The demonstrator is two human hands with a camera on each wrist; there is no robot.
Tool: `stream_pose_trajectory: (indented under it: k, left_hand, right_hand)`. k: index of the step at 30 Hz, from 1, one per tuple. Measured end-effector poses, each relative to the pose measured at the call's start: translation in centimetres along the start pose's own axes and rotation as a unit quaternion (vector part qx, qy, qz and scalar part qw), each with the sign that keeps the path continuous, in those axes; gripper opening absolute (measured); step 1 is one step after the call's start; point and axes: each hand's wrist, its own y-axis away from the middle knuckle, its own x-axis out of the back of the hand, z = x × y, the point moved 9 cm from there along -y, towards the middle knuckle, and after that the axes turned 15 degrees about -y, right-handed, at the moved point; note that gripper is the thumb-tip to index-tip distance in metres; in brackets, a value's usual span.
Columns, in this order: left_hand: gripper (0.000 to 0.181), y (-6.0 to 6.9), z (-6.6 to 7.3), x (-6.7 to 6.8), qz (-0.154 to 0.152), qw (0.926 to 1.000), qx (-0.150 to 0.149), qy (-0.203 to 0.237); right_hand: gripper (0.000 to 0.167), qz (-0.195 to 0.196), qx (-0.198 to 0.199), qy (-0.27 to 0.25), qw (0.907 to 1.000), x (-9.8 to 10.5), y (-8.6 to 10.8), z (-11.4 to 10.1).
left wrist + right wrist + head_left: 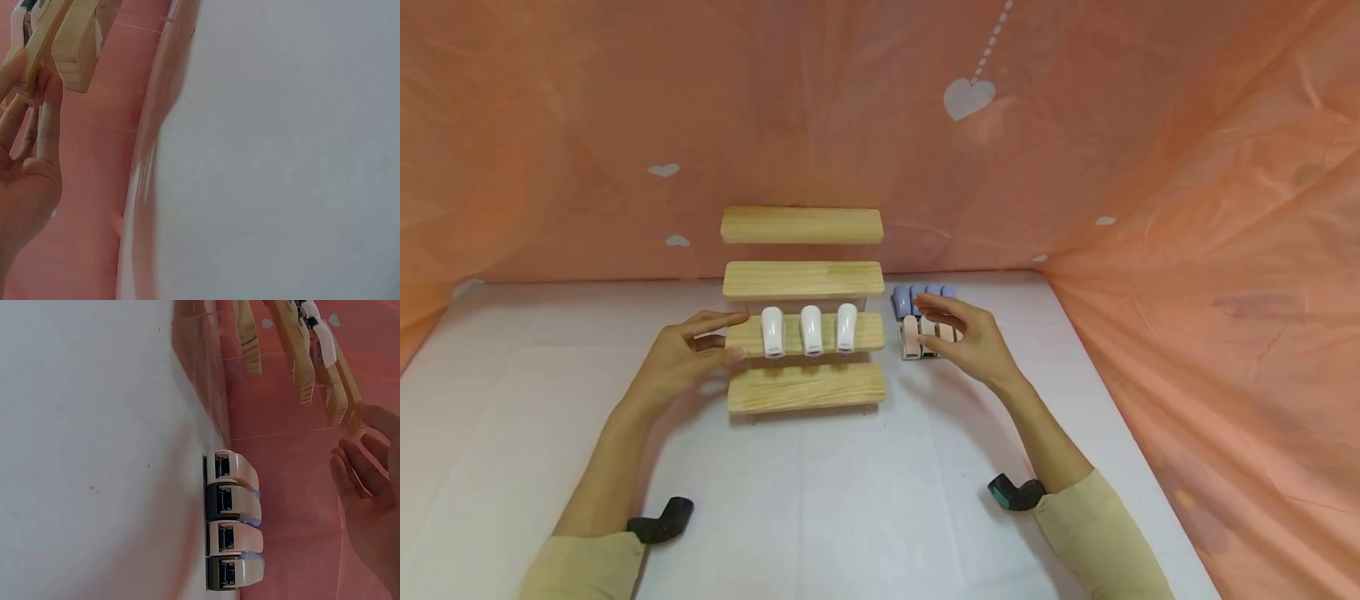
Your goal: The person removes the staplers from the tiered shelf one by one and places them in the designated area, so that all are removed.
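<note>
Three white mini staplers stand in a row on the third board from the top of a stepped wooden rack. My left hand pinches the left end of that board between thumb and fingers, seen also in the left wrist view. To the rack's right, my right hand is held above the table, fingers bent and apart, with nothing in them. Below it, pink and cream mini staplers sit side by side. Behind these is a row of blue mini staplers, partly hidden by my fingers.
A white cloth covers the table. Orange-pink sheeting with pale hearts hangs behind and along the right side. Black bands with camera pieces sit on both wrists. Clear side panels seem to carry the rack's boards.
</note>
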Motion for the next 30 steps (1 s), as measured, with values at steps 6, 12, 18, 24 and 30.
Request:
stream_pose_trajectory:
  k: [6, 12, 18, 24, 30]
  left_hand:
    - [0.049, 0.0, 0.1, 0.1, 0.003, 0.9999, -0.006, 0.008]
    - [0.048, 0.1, 0.2, 0.2, 0.004, 0.9999, -0.011, 0.003]
    - [0.048, 0.1, 0.1, 0.3, 0.004, 0.9999, -0.014, 0.002]
    - [0.049, 0.0, 0.0, 0.0, -0.002, 0.9998, -0.012, 0.012]
    - [0.049, -0.1, 0.0, 0.1, -0.008, 0.9998, -0.008, -0.017]
  right_hand:
    - [0.053, -0.023, 0.007, -0.016, 0.9996, -1.2, -0.7, 0.0]
    - [0.053, -0.039, 0.027, -0.034, 0.9983, -2.7, -1.3, 0.7]
    - [0.054, -0.042, 0.032, -0.065, 0.9965, -3.5, -1.9, 2.6]
    - [0.057, -0.062, 0.023, -0.057, 0.9962, -4.7, -2.2, 3.0]
    - [0.058, -0.064, 0.007, -0.033, 0.9974, -5.5, -2.4, 3.3]
